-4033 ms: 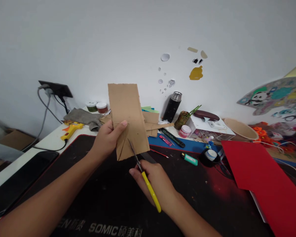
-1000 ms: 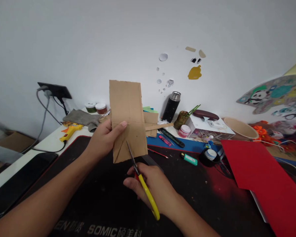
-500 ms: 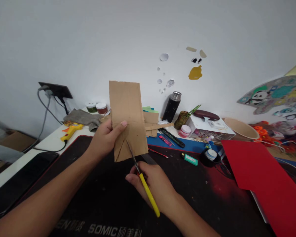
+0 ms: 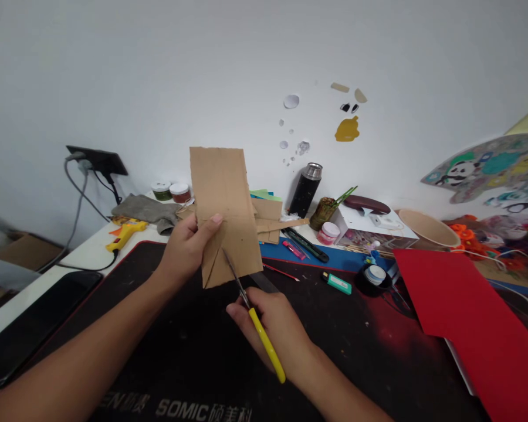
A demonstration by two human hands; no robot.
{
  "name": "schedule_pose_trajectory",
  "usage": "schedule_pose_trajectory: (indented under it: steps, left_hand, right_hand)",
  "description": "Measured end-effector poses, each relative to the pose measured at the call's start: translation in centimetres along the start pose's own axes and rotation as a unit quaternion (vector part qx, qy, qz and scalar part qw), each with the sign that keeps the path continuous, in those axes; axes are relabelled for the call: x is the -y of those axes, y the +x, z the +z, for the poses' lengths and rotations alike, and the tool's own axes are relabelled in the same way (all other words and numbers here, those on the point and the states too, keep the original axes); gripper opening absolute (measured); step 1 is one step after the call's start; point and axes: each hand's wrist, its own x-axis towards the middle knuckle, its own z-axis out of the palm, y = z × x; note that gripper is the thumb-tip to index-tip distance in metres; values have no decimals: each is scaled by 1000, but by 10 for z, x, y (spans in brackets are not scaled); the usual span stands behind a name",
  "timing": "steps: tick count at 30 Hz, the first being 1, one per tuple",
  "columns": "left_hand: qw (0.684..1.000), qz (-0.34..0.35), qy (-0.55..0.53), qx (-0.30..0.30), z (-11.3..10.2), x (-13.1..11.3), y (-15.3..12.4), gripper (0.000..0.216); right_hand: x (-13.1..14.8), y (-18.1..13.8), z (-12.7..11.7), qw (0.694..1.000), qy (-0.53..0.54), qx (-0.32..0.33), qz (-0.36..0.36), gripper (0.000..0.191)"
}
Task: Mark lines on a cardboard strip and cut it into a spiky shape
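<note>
A piece of brown cardboard (image 4: 222, 181) stands raised above the dark desk mat, its left edge pinched by my left hand (image 4: 191, 243) with the thumb across the front. A slanting line or slit runs over its lower left part. My right hand (image 4: 277, 319) grips yellow-handled scissors (image 4: 266, 346) below the cardboard. Their blades point up and to the left over the lower part of the cardboard, near the top of the slanting line. Whether the blades bite into the cardboard I cannot tell.
Behind the cardboard lie more cardboard scraps (image 4: 268, 211). A black flask (image 4: 305, 190), a utility knife (image 4: 308, 245) and a green-white box-like item (image 4: 338, 283) are to the right, with red sheets (image 4: 466, 316) beyond. At left are a yellow glue gun (image 4: 127, 234) and a phone (image 4: 39, 325).
The cardboard has tilted and shifted slightly to the left with my left hand. My right hand still holds the scissors in almost the same place.
</note>
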Motion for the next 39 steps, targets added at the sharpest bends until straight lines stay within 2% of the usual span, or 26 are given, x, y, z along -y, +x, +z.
schedule_pose_trajectory:
  steps: [8,16,23,29,34,39]
  left_hand:
    - [999,-9,-31,17,0,2,-1,54]
    - [999,-15,-20,40,-5,2,4,54]
    - [998,-16,-43,37,-3,2,5,49]
    - [999,-4,-32,23,-2,-2,1,45]
    - [999,0,-19,29,-3,-4,1,46]
    - [999,14,23,28,-3,-5,0,52]
  right_hand:
    - [-2,-2,7,999,-36,-25,-25,31]
    - [-1,-1,13,996,-80,-36,-3,31]
    - [-4,0,8,999,-35,4,-10,24]
    - [4,-1,-2,998,25,60,19,18]
    - [10,-2,-12,985,112,121,48,31]
    - [9,-2,-11,990,87,104,33,24]
